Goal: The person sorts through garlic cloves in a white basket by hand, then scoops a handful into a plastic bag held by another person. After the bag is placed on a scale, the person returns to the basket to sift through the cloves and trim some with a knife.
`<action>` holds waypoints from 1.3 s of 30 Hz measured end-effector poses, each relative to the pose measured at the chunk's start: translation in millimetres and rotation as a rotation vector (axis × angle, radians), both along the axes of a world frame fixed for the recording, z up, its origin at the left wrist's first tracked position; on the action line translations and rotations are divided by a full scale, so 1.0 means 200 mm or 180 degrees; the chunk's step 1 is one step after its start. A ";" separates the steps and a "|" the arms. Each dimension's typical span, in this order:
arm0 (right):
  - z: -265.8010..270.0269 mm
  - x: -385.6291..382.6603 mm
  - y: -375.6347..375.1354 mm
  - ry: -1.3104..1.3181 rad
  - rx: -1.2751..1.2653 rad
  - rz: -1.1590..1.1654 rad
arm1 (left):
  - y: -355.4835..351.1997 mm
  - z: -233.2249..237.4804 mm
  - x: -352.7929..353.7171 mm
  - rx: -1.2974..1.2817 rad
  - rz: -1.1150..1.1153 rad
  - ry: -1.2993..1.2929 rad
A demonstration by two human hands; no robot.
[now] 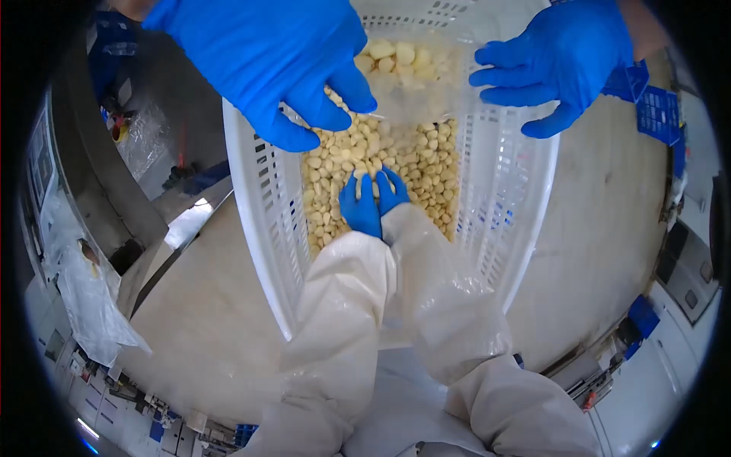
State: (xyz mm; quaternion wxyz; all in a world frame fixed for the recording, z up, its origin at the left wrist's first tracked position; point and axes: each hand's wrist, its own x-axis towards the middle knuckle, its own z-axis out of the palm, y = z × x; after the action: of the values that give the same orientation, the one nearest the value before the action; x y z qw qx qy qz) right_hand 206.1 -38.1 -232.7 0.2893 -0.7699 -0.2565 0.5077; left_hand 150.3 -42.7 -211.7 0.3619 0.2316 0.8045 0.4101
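Observation:
Side by side, my left hand (359,207) and my right hand (391,192), both in blue gloves, reach into a heap of small cream-coloured pieces (431,169) that look like peeled garlic cloves. The fingers of both are stretched and a little apart, with fingertips touching the pieces; anything under the palms is hidden. The heap lies in a white slotted plastic basket (528,206). Toward its far end, a clear sheet or bag (422,95) with larger pale pieces (388,57) sits above the heap.
Opposite me, another person's blue-gloved hands (278,65) (560,57) are held over the basket's far end, fingers spread. Beige surface (594,206) extends on both sides. Clear plastic sheeting (84,282) hangs at left. A blue crate (659,114) stands at right.

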 end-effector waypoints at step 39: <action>1.97 0.04 0.31 0.1031 0.1557 0.0146 | 0.25 1.80 0.05 0.1147 -0.0048 -0.2751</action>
State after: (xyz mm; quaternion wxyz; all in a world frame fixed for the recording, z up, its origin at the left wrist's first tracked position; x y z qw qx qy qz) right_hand 213.7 24.9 162.0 0.4919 -0.5802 -0.3391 0.5536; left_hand 161.0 7.7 148.7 0.6208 0.1045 0.4943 0.5995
